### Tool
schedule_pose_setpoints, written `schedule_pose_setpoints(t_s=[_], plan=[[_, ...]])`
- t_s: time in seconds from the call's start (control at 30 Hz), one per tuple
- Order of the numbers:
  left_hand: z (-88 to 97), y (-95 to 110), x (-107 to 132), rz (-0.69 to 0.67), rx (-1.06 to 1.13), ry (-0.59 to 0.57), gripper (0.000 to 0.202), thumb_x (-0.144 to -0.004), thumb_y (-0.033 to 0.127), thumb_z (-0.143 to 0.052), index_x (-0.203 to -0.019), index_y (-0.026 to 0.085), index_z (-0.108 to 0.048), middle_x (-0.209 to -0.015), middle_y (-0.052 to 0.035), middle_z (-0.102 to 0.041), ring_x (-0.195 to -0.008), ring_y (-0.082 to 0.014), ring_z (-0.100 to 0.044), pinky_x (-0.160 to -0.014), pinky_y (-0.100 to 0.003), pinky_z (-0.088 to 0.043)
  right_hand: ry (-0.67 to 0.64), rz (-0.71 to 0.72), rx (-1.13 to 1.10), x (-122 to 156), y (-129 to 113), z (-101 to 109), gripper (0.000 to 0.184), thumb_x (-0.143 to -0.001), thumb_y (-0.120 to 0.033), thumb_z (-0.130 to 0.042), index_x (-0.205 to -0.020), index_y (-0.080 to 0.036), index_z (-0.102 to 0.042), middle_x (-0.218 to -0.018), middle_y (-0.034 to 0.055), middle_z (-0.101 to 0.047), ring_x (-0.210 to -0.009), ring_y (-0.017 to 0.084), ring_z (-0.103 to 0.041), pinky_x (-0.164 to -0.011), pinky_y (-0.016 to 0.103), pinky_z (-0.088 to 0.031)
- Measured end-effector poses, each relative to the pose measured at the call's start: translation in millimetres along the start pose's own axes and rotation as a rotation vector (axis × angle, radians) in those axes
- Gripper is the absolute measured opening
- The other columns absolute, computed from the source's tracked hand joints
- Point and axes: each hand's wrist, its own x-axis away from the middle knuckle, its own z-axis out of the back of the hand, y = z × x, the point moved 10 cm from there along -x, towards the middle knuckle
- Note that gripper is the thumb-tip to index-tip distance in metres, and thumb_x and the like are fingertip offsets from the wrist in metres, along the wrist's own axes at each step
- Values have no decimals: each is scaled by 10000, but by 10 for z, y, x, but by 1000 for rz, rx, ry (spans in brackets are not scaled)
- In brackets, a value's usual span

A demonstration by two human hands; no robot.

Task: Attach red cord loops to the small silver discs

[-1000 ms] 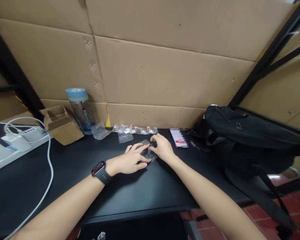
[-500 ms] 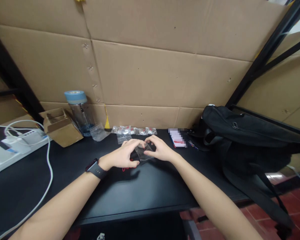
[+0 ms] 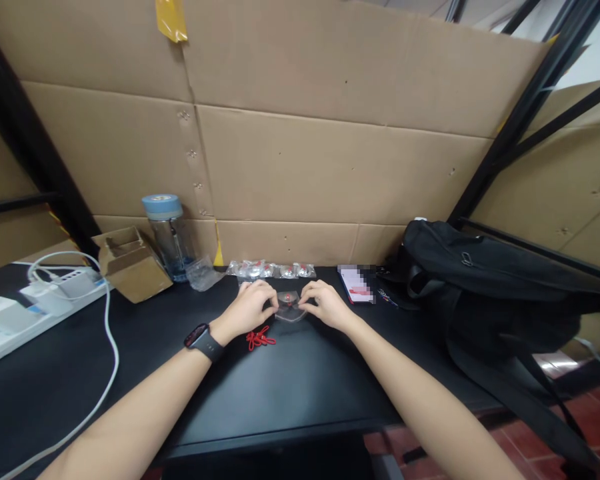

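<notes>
Between my hands is a small clear plastic bag (image 3: pixel 290 312) with a little red and silvery thing inside. My left hand (image 3: pixel 253 308), with a dark watch on its wrist, pinches the bag's left edge. On the opposite side my right hand (image 3: pixel 325 305) grips the right edge between thumb and fingers. A red knotted cord (image 3: pixel 260 339) lies on the black table just below my left hand. Behind my hands, a row of clear packets (image 3: pixel 270 269) with round silvery things and red marks lies along the cardboard wall.
At the left stand a water bottle (image 3: pixel 167 237) with a blue lid, an open cardboard box (image 3: pixel 137 267), a crumpled clear plastic piece (image 3: pixel 203 273) and a white power strip (image 3: pixel 45 310) with cables. To the right are a phone (image 3: pixel 356 285) and a black backpack (image 3: pixel 500 287).
My hands have moved apart to the bag's two sides, and the bag now shows flatter between them. The red cord has come into full view. The camera has tilted up slightly.
</notes>
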Motion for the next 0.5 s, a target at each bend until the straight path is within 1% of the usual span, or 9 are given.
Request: schedule_pose_setpoints(t_s=[0.1,0.17,0.27,0.37,0.4,0.5], plan=[[15,-62,4,19,16,-12,67,-877,257,-636,-818,231,-655,-982,5,-723,-1062,-223,-591,-922,-381,-307,-1,19,-73,4,-35,42,67,-854,-195,-748,-795,-224,-736,-946,19,-742,-915,175,-633,-907,320,-445],[17,-86,6,34,38,-27,101,-880,284,-631,-799,228,-654,-963,6,-733,-1043,-224,-612,-931,-379,-320,-15,0,-114,17,-43,67,63,-866,-196,-724,-809,-223,-735,-938,18,-756,-905,176,-648,-901,314,-448],[17,-110,7,73,128,-34,112,-879,327,-627,-823,234,-651,-948,10,-746,-992,-212,-651,-922,-350,-366,-32,-97,-135,41,12,73,58,-873,-225,-685,-836,-215,-728,-849,11,-746,-780,162,-638,-779,285,-460],[-1,-151,6,145,276,-12,117,-873,350,-627,-921,245,-611,-934,22,-764,-917,-186,-689,-890,-314,-409,2,-181,-187,66,70,82,61,-855,-239,-665,-900,-202,-683,-786,-3,-727,-685,141,-605,-688,254,-443],[-17,-170,7,178,316,-7,147,-866,347,-631,-968,251,-587,-910,30,-771,-890,-181,-698,-884,-309,-415,17,-199,-207,74,81,84,127,-843,-234,-665,-967,-205,-662,-779,-11,-727,-665,136,-595,-677,249,-439],[-63,-213,16,271,360,7,317,-839,310,-640,-1121,268,-500,-823,61,-773,-838,-179,-711,-895,-320,-413,33,-226,-222,90,90,65,448,-827,-202,-648,-1260,-232,-539,-751,-45,-714,-599,128,-546,-653,243,-431]])
